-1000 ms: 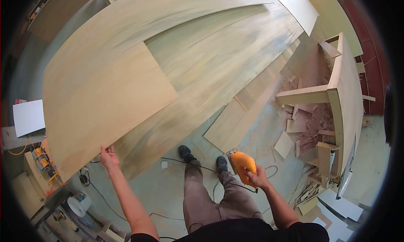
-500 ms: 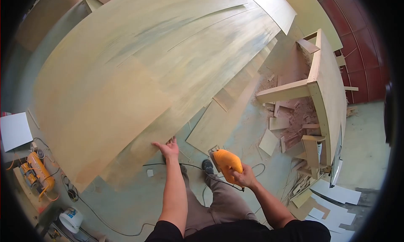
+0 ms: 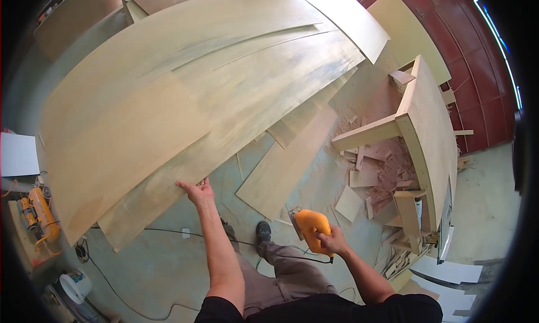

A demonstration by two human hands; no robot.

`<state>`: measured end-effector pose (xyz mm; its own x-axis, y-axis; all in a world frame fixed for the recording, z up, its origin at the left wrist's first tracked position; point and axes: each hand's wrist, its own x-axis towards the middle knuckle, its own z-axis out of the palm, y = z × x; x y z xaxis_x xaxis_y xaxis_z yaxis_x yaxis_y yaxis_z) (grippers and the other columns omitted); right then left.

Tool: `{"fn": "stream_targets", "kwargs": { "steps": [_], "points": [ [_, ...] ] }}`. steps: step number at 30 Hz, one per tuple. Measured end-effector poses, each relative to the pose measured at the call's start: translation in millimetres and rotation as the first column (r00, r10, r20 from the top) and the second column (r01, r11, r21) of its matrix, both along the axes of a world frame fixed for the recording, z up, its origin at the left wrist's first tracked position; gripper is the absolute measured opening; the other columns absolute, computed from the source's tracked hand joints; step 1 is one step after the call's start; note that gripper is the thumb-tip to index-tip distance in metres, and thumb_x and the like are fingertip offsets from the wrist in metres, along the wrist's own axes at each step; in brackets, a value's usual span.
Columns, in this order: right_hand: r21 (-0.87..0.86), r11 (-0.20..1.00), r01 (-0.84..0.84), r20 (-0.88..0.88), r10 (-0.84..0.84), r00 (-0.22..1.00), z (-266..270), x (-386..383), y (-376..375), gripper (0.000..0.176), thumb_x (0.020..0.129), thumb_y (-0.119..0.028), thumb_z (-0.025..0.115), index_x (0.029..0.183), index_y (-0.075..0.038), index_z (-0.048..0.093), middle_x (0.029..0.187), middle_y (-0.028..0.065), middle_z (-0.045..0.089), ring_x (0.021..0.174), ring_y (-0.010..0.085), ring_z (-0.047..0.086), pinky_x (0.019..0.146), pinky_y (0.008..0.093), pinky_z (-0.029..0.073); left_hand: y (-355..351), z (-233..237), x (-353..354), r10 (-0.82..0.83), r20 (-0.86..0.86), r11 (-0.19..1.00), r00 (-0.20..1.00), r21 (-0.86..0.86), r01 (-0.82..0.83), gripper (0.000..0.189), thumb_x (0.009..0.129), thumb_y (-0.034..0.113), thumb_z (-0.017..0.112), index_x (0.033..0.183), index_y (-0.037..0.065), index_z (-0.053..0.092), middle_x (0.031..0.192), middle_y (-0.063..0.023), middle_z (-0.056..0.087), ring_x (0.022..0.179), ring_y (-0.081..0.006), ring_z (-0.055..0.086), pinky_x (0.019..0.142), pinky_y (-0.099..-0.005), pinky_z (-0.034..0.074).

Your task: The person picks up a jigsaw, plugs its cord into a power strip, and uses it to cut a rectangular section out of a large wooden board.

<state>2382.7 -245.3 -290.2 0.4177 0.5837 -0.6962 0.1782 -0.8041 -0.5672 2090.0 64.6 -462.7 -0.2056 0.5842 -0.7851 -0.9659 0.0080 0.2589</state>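
A: Where's the board?
B: The big board [image 3: 185, 98] fills the middle & top left. It's bent like a bow and lies over more boards [image 3: 281, 171] on the floor [image 3: 163, 261].
A: Who's got it?
B: The left hand [image 3: 193, 191]. Thumb & fingers pinch its near edge, arm out straight.
A: And the other hand?
B: The right hand [image 3: 332, 241] is wrapped tight round an orange saw [image 3: 311, 225], low, next to the right leg. A black cord [image 3: 247, 243] runs from it across the legs.
A: What else is around?
B: A wood table [image 3: 432, 126] on the right, w/ scraps [image 3: 365, 177] & sawdust under it. Red door [image 3: 471, 53] behind that. Far left there's an orange pump [image 3: 36, 211], well apart from the board.
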Motion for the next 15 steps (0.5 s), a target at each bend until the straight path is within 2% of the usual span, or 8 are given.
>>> {"fn": "stream_targets", "kwargs": {
  "steps": [3, 9, 12, 15],
  "points": [
    [0.012, 1.0, -0.02, 0.006, 0.02, 1.0, 12, 8, -1, 0.024, 0.085, -0.018, 0.065, 0.104, -0.003, 0.064, 0.075, 0.0008, 0.061, 0.059, 0.0083, 0.056, 0.056, 0.0261, 0.048, -13, -17, -22, -0.025, -0.074, 1.0, 0.997, 0.004, 0.026, 0.075, 0.095, 0.065, 0.039, 0.147, 0.011, 0.035, 0.144, -0.0096, 0.049, 0.128, -0.0296, 0.052, 0.107, -0.0515, 0.042],
    [0.064, 0.998, -0.019, -0.029, 0.021, 0.999, 13, 27, -8, 0.02, 0.087, -0.017, 0.064, 0.101, -0.003, 0.062, 0.072, 0.0004, 0.058, 0.057, 0.0076, 0.055, 0.053, 0.0241, 0.047, -73, -35, -59, -0.039, -0.133, 0.999, 0.99, -0.032, 0.035, 0.075, 0.094, 0.066, 0.04, 0.146, 0.012, 0.037, 0.143, -0.0093, 0.051, 0.127, -0.0293, 0.052, 0.106, -0.0496, 0.043],
    [0.071, 0.997, -0.021, -0.023, 0.023, 0.999, 10, 30, -10, 0.018, 0.086, -0.016, 0.065, 0.098, -0.003, 0.063, 0.073, 0.0013, 0.06, 0.057, 0.0089, 0.057, 0.053, 0.0261, 0.048, -118, -39, -75, -0.029, -0.14, 0.997, 0.99, -0.071, 0.019, 0.076, 0.093, 0.066, 0.042, 0.145, 0.012, 0.038, 0.142, -0.009, 0.051, 0.127, -0.0287, 0.052, 0.106, -0.0492, 0.043],
    [0.095, 0.99, -0.105, -0.005, 0.106, 0.994, 7, 35, -12, 0.019, 0.086, -0.015, 0.065, 0.1, -0.003, 0.063, 0.074, 0.0007, 0.06, 0.059, 0.0082, 0.057, 0.054, 0.0259, 0.048, -166, -46, -90, -0.021, -0.145, 0.993, 0.989, -0.114, 0.005, 0.076, 0.092, 0.066, 0.045, 0.146, 0.012, 0.038, 0.142, -0.008, 0.051, 0.128, -0.0278, 0.051, 0.107, -0.0488, 0.042]
  ]
}}
